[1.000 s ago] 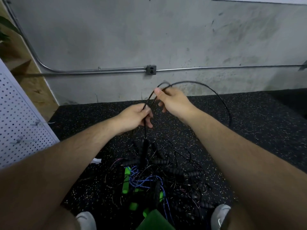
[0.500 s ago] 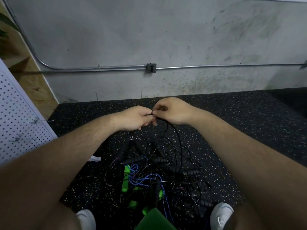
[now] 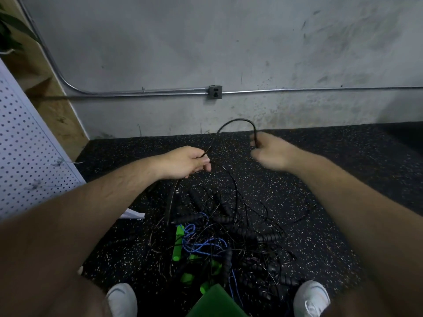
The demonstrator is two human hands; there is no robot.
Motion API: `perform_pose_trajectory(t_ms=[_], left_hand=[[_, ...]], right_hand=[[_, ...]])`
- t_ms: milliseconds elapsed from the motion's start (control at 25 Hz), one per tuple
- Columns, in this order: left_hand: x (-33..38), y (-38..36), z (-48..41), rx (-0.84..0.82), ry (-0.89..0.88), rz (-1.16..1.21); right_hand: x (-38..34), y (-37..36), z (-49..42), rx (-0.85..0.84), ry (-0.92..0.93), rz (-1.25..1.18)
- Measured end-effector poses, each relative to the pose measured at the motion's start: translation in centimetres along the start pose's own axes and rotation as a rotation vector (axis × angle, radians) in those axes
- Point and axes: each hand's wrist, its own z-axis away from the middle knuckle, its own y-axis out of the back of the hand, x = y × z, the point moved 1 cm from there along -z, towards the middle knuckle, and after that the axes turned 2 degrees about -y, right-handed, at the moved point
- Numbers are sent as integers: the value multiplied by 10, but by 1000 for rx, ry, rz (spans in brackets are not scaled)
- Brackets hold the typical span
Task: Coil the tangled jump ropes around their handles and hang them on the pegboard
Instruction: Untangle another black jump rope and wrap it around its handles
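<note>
Spanning a black jump rope (image 3: 237, 120) in an arc between both hands, head view. Left grip (image 3: 187, 162): fingers curled round the cord, black handle (image 3: 170, 205) hanging beneath, seemingly the core for winding. Right grip (image 3: 270, 152): blurred, pinching the cord, raised well right, forearm extended. Remaining tangle (image 3: 229, 239) on the floor (image 3: 343, 179) between the feet. Pegboard (image 3: 27, 156) at left, no rope on its visible part.

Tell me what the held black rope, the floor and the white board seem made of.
Black rope: thin, smooth, probably plastic-coated cord; it holds a springy arch. Floor: likely rubber matting, matte black with pale flecks. Pegboard: white sheet with regular holes; core unclear.
</note>
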Motion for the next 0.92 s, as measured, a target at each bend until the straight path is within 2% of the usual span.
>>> perform_pose_trajectory(t_ms=[40, 80, 120, 160, 200, 240, 280, 320, 360, 480, 560, 680, 760, 800, 920], left_hand=[[4, -5, -2, -6, -19, -13], [8, -8, -4, -7, -35, -26], [10, -10, -6, -3, -43, -36], [10, -9, -7, 5, -37, -44], [9, -7, -8, 17, -18, -47], [8, -4, -8, 27, 2, -52], [7, -3, -8, 36, 17, -66], [8, -2, -7, 37, 27, -94], [10, -2, -7, 33, 32, -129], [16, -6, -6, -18, -9, -120], [19, -9, -6, -60, -23, -43], [19, -11, -5, -82, -25, 17], [15, -9, -2, -76, -15, 39], [12, -7, 0, -72, -10, 35], [6, 2, 2, -26, -7, 45]], right_hand=[[-12, -15, 3, -43, 98, -66], [-25, -25, 6, 9, 167, -138], [-34, -26, 3, 160, 166, -202], [-43, -19, 0, 351, 106, -188], [-50, -9, 1, 487, 3, -58], [-56, 0, 4, 515, -139, 163], [-59, 5, 10, 454, -238, 400], [-61, 4, 16, 380, -247, 569], [-65, -2, 22, 323, -153, 633], [-69, -28, 28, 140, 302, 441], [-63, -33, 18, 85, 367, 329], [-57, -38, 8, 79, 349, 229], [-52, -38, 8, 94, 354, 271], [-48, -32, 7, 156, 318, 303], [-24, 4, 6, 346, 4, 413]])
